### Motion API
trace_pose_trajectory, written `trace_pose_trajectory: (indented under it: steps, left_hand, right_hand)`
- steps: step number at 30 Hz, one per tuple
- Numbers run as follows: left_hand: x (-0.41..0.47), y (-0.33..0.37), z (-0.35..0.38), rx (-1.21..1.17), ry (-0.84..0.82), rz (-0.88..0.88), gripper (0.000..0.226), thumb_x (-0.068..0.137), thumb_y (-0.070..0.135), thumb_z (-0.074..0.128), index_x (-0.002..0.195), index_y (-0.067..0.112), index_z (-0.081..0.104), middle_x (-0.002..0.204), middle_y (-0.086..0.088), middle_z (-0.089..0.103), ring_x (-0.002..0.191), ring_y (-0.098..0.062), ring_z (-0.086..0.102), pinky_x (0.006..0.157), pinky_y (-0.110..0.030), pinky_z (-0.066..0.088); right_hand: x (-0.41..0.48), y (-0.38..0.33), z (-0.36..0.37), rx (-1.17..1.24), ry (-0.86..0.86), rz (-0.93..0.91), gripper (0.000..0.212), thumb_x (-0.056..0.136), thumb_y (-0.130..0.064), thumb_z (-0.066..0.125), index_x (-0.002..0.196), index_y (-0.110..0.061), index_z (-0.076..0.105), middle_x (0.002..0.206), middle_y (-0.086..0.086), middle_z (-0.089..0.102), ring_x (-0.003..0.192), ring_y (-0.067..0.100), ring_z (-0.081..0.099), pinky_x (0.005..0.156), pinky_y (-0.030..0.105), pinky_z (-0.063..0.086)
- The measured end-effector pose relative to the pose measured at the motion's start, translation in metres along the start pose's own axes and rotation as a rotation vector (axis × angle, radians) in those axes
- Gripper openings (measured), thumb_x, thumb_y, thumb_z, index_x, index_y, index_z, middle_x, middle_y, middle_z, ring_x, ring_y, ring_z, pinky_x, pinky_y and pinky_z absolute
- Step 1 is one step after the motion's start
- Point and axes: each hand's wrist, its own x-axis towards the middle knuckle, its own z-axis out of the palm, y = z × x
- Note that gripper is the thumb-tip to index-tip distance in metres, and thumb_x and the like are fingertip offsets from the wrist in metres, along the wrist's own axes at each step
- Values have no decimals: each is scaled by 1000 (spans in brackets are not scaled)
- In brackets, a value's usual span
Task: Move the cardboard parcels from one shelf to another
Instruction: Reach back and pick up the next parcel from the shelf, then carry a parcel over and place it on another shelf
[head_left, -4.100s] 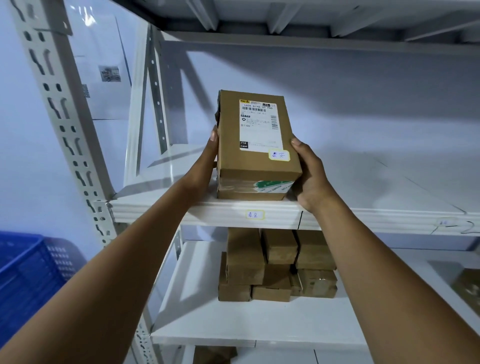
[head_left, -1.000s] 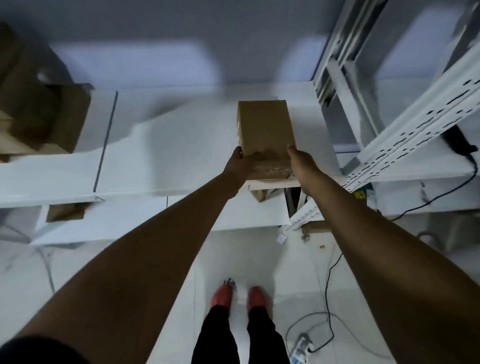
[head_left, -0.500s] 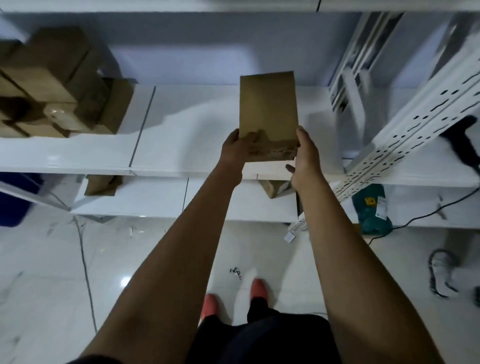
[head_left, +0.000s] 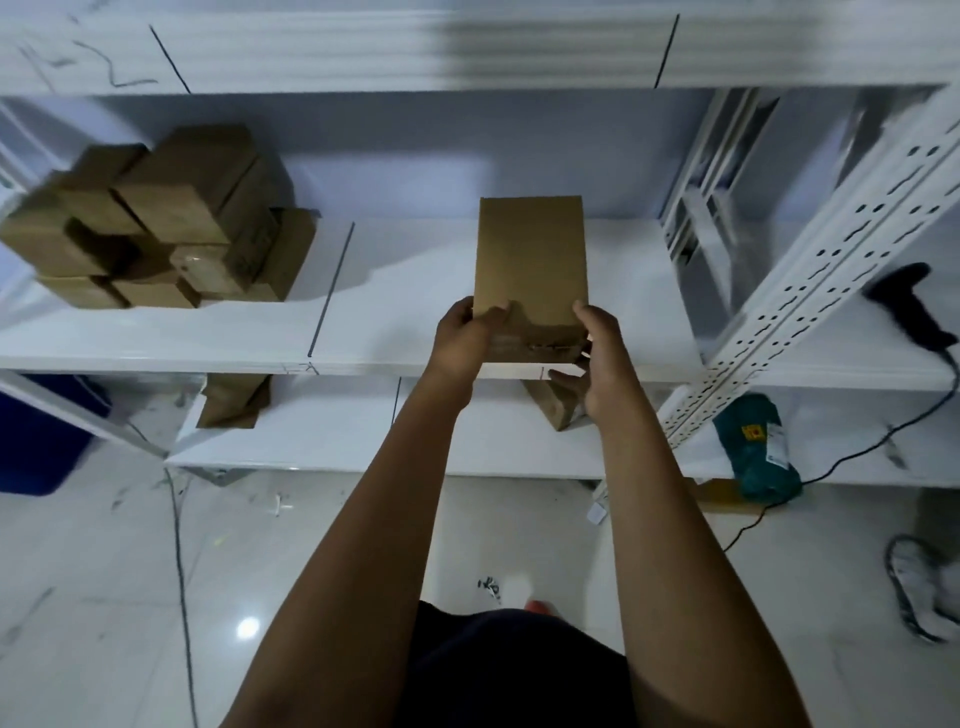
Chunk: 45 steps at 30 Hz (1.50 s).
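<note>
Both hands hold 1 parcel (head_left: 531, 270) by its near end over the middle shelf (head_left: 405, 291); the left hand (head_left: 465, 338) has its fingers wrapped round the left edge, the right hand (head_left: 597, 353) grips the right edge with some fingers loose below; whether the parcel touches the shelf is unclear; best to lower it flat, slide it back from the lip, keep clear of the stack (head_left: 156, 223) at left, then release both sides together.

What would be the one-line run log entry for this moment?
left hand: grips parcel | right hand: grips parcel | parcel: over middle shelf | stack: shelf's left end
</note>
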Motion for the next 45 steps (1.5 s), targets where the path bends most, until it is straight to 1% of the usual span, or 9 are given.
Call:
trace_pose_trajectory:
  steps: [10,15,18,21,26,30,34,42,45]
  left_hand:
    - [-21,10,10,32,83,114,75,90,14,79,154,11,41,135,-6,57,115,-26,64,91,-31,57]
    - [-29,19,20,62,25,75,80,89,43,78,156,19,41,151,-10,52,126,-28,63,104,-40,56]
    - [-40,26,24,45,-58,26,74,94,49,70,157,21,42,147,-2,56,114,-16,62,84,-25,51]
    - [-47,31,22,-68,-163,-38,77,84,59,73,151,28,50,146,-1,63,127,-24,63,87,-37,55]
    - [-52,46,20,-145,-184,-21,54,90,46,72,135,18,63,125,-6,76,115,-27,70,80,-38,58]
    - [-57,57,17,-162,-65,-52,94,67,59,81,145,21,46,134,-8,69,118,-30,68,97,-53,56]
    - [-63,69,14,-129,16,-66,98,78,51,83,151,26,22,138,-6,58,122,-32,63,102,-59,53]
    - [-64,61,3,-90,112,16,93,80,37,84,151,31,25,137,-4,59,116,-28,66,99,-52,58]
    - [-64,61,-12,-101,57,24,85,85,31,83,151,34,29,135,-2,58,106,-22,64,77,-38,59]
  right_hand:
    - [-12,-12,14,-139,227,-232,50,81,-43,77,121,-21,57,121,7,67,96,18,66,78,33,53]
    - [-24,-6,22,-515,382,-526,71,69,-56,77,129,-26,54,133,2,55,123,24,50,89,41,54]
    - [-34,-2,31,-666,478,-748,80,71,-55,75,139,-22,46,140,2,52,129,25,44,90,44,54]
    - [-38,2,32,-823,553,-954,93,67,-49,78,144,-10,43,143,10,52,132,30,46,99,45,52]
    - [-37,10,26,-1150,663,-1305,61,90,-28,66,143,-7,43,145,24,55,135,42,52,111,51,43]
    - [-41,31,27,-1183,658,-1478,58,90,-16,67,145,-11,46,145,25,55,137,42,46,115,57,37]
    - [-42,46,24,-1249,667,-1567,66,89,-8,67,148,-20,40,151,17,37,140,37,36,120,58,31]
    - [-56,57,18,-1148,423,-1639,61,87,-38,67,139,-14,48,144,14,46,136,35,45,113,62,35]
    - [-60,49,9,-1040,399,-1566,59,89,-40,59,138,-10,48,145,17,49,138,38,44,114,60,33]
